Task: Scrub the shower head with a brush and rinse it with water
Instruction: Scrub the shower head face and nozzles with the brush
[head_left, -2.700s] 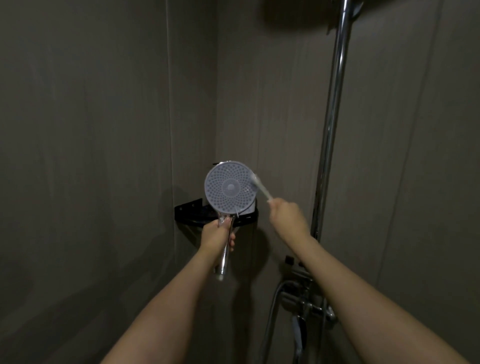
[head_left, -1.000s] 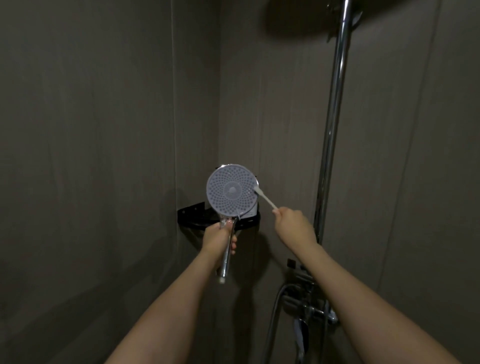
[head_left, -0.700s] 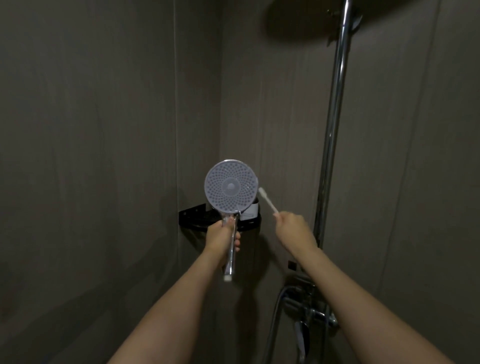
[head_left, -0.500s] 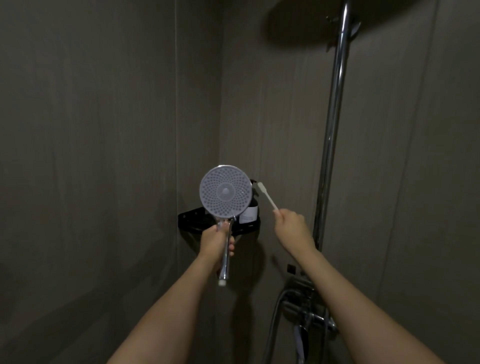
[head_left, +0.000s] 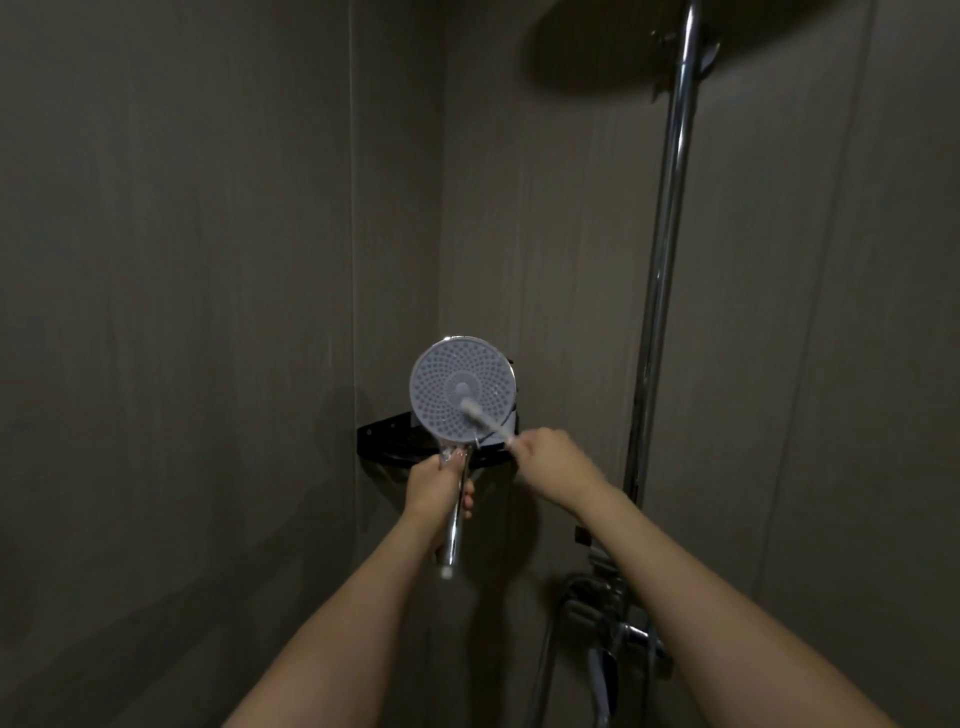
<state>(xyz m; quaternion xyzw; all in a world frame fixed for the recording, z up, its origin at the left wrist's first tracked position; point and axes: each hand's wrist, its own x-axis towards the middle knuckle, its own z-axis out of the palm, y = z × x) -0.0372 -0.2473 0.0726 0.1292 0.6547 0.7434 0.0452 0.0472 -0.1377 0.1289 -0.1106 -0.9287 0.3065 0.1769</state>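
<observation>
We see dark shower walls (head_left: 182, 312) meeting at a corner, chrome riser pipe (head_left: 662, 291) at right w/ its top cut off by the frame edge. Mixer valve (head_left: 608, 608) low right — dim, hard to read. Black corner shelf (head_left: 382, 434) mostly hidden behind the shower head (head_left: 441, 410), disc facing us. Left hand (head_left: 434, 486) wrapped tight round its handle. Right hand (head_left: 550, 462) pinches the brush (head_left: 483, 418) — bristle end on the disc, lower centre.

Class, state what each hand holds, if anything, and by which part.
The left hand grips the shower head by its chrome handle. The right hand holds the brush by its handle's end.
</observation>
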